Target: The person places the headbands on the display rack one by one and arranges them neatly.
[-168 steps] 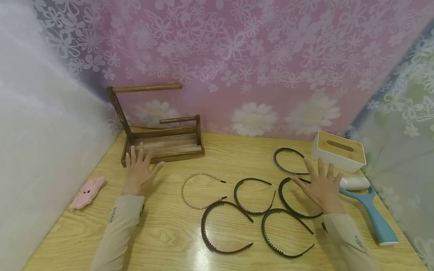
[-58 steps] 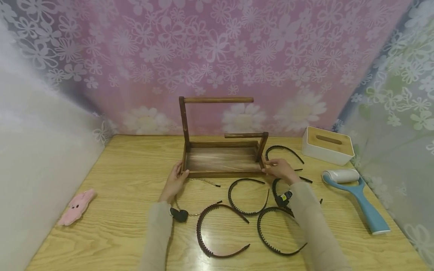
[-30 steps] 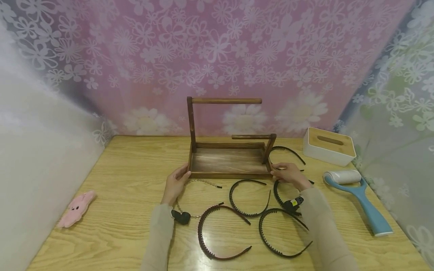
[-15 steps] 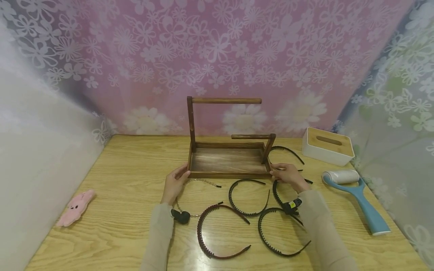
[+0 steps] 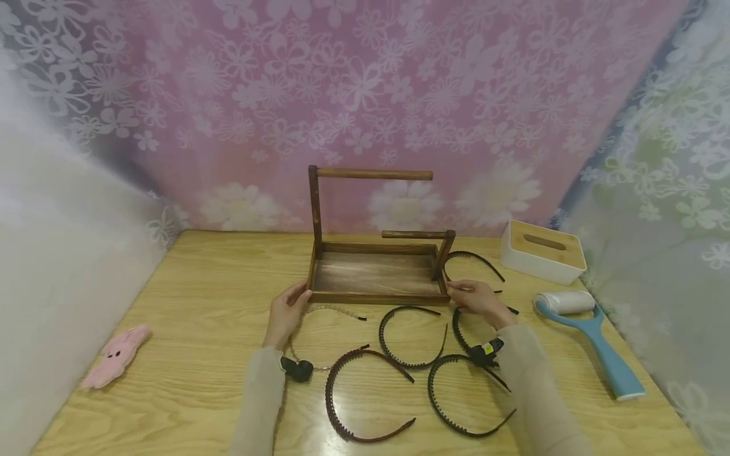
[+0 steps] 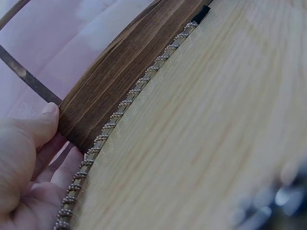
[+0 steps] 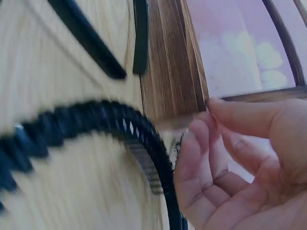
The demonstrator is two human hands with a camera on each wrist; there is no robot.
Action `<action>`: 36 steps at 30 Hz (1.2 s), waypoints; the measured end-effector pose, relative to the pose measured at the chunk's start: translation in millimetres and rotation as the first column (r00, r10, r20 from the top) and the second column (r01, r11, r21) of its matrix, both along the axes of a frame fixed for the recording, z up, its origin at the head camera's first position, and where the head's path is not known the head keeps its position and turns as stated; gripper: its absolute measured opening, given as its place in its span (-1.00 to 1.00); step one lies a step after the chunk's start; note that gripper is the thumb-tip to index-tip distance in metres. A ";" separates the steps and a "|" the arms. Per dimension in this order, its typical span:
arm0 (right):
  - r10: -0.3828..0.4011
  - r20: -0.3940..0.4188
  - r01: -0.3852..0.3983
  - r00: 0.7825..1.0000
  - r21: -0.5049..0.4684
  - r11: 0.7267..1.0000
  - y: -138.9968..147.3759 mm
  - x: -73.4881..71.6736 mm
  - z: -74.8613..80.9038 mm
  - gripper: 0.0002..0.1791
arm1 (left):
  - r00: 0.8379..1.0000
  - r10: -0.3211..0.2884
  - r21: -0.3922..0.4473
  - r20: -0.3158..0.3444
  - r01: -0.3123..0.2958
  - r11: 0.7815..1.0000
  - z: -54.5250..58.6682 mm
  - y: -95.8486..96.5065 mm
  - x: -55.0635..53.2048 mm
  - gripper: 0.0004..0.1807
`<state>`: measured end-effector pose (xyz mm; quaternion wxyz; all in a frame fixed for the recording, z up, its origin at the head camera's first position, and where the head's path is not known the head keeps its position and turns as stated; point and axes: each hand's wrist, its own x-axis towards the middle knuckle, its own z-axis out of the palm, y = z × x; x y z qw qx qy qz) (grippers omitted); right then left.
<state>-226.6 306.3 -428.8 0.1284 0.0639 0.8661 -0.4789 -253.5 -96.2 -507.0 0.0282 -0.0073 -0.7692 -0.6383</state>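
A dark wooden rack [image 5: 379, 297] stands upright mid-table; two bars at different heights rise over its shallow tray. My left hand [image 5: 287, 315] grips its front left corner, thumb on the front in the left wrist view. At the front right corner my right hand [image 5: 479, 299] pinches the tray's edge between thumb and fingers. Before the rack lie a beaded headband [image 5: 336, 308], a black toothed headband [image 5: 383, 335], a dark red one [image 5: 331, 399] and another black one [image 5: 433, 392]. My right wrist partly covers a further black headband [image 5: 456, 329].
One more black headband [image 5: 485, 259] lies behind my right hand, partly hidden by the rack. A white tissue box [image 5: 542, 263] with a wooden lid and a blue lint roller [image 5: 613, 364] stay to the right. A pink plush toy [image 5: 116, 356] lies left. Floral curtains [image 5: 365, 114] enclose the table.
My hands were spread flat over the table at first; since then they have taken the rack's corners, and it has moved from the back left to the middle. Lately only the view shifts slightly.
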 end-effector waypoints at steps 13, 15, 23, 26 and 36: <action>0.213 -0.128 -0.096 0.969 0.598 0.796 13.4 -37.1 -9.9 -0.66 | 1.000 -0.025 0.082 0.014 0.024 0.996 -0.5 4.0 2.5 -0.54; 0.200 -0.104 -0.099 0.974 0.601 0.793 12.7 -38.5 -10.6 -0.67 | 0.999 -0.035 0.098 0.019 0.033 0.995 -1.0 4.5 2.2 -0.54; 0.129 -0.265 0.021 0.956 0.497 0.868 15.2 -31.5 3.9 -0.64 | 0.998 -0.051 0.099 0.026 0.048 0.994 2.6 3.1 2.6 -0.53; 0.089 -0.327 0.062 0.941 0.426 0.903 19.8 -25.5 15.2 -0.62 | 0.998 -0.057 0.093 0.030 0.054 0.994 3.5 3.2 2.2 -0.53; -0.099 -0.276 0.115 0.956 0.044 0.992 33.6 -11.5 49.1 -0.35 | 0.997 -0.062 0.088 0.041 0.059 0.994 0.0 2.5 0.8 -0.52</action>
